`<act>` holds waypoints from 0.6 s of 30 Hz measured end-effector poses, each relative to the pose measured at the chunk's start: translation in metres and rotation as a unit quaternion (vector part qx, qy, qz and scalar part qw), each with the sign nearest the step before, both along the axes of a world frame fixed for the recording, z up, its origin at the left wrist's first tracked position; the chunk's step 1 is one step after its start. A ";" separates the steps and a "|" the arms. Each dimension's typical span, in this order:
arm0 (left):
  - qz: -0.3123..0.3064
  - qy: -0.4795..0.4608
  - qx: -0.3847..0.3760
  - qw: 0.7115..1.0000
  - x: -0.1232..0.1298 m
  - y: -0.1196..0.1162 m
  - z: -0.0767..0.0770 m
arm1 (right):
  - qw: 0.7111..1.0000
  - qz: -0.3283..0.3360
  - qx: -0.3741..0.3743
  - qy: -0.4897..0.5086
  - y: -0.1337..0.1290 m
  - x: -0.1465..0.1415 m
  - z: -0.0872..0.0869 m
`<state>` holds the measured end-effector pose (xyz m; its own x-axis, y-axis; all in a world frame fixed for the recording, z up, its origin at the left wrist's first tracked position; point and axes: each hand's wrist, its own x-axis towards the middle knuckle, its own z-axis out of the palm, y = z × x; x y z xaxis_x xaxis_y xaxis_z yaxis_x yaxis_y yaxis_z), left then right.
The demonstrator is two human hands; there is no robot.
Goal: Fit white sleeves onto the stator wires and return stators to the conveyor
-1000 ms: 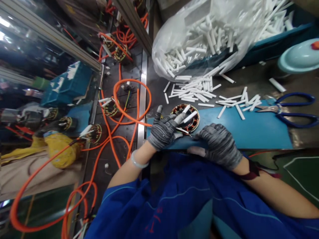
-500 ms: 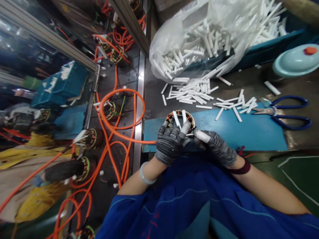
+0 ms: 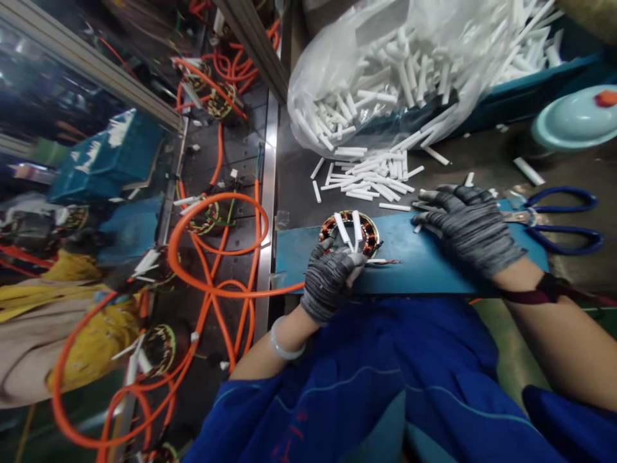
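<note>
A round wound coil (image 3: 370, 233) with two white sleeves standing in it sits on the blue mat (image 3: 400, 278). My left hand (image 3: 330, 280), in a grey striped glove, is closed at the coil's near edge on wires; a thin wire end with a white sleeve sticks out to its right. The orange cable (image 3: 231, 293) runs up to this hand. My right hand (image 3: 470, 222), gloved too, reaches over the small group of loose white sleeves at the mat's far edge, fingers apart and pointing left. Whether its fingertips touch a sleeve cannot be made out.
Beyond the mat lie a pile of white sleeves (image 3: 373, 177) and a plastic bag (image 3: 318, 77) full of them. Blue-handled scissors (image 3: 566, 218) and a light-blue lidded container (image 3: 573, 119) are at right. Left, past a metal rail (image 3: 270, 167), are cables, more coils and another person's yellow sleeve (image 3: 91, 334).
My right hand has left the coil and moved right and forward, over the loose sleeves. The sleeved wire end now shows beside my left hand. At left, the orange cables and the other person's arm have shifted.
</note>
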<state>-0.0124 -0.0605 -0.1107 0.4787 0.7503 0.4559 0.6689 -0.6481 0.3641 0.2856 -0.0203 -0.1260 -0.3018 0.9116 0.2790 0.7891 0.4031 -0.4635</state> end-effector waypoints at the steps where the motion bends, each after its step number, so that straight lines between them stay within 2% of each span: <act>1: 0.001 0.007 0.005 1.000 0.001 0.000 0.001 | 0.999 0.000 0.004 0.035 -0.004 -0.004 0.003; 4: -0.005 0.010 0.025 1.000 0.001 0.000 0.002 | 0.981 -0.026 0.000 0.191 -0.028 -0.021 0.014; 6: -0.004 0.002 0.032 0.999 0.001 -0.001 0.002 | 0.966 -0.057 -0.012 0.252 -0.047 -0.030 0.022; 9: 0.012 0.009 0.020 1.000 0.000 -0.002 0.000 | 0.962 -0.060 -0.053 0.261 -0.066 -0.039 0.026; 13: 0.019 0.017 0.012 1.000 -0.001 -0.004 -0.001 | 0.955 -0.047 -0.090 0.278 -0.071 -0.043 0.019; 15: 0.018 0.012 0.004 1.000 -0.001 -0.004 -0.001 | 0.960 -0.022 -0.084 0.265 -0.070 -0.043 0.016; 18: 0.023 0.012 -0.021 0.999 -0.001 -0.005 0.001 | 0.979 0.042 -0.073 0.187 -0.069 -0.048 0.015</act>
